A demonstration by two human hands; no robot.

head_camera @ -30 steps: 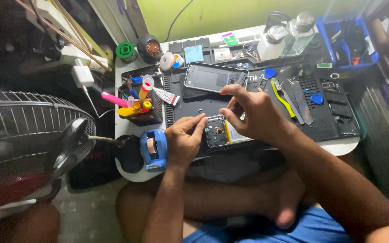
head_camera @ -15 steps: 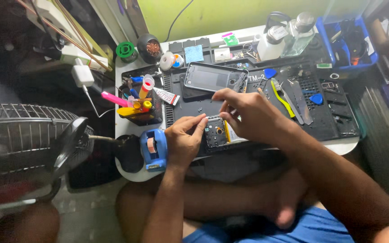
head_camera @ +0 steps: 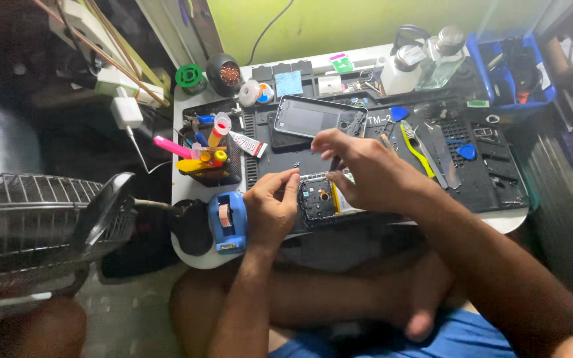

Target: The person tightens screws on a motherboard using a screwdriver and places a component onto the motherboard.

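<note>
Holding pens, black holder (head_camera: 215,174) stands near left hand (head_camera: 270,207).

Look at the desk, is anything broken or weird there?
Yes. The phone under the left hand and right hand lies open, its insides showing. Its dark screen panel lies apart, tilted, further back on the black mat. A few tiny loose screws sit between them.

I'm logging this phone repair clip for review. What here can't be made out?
Head view only:
- Opened black phone body: right half hidden by right hand.
- Thin tool in the right grip: too small to identify.
- Tiny screws on black work mat: too small.
- Left hand fingertips: contact unclear.
</note>
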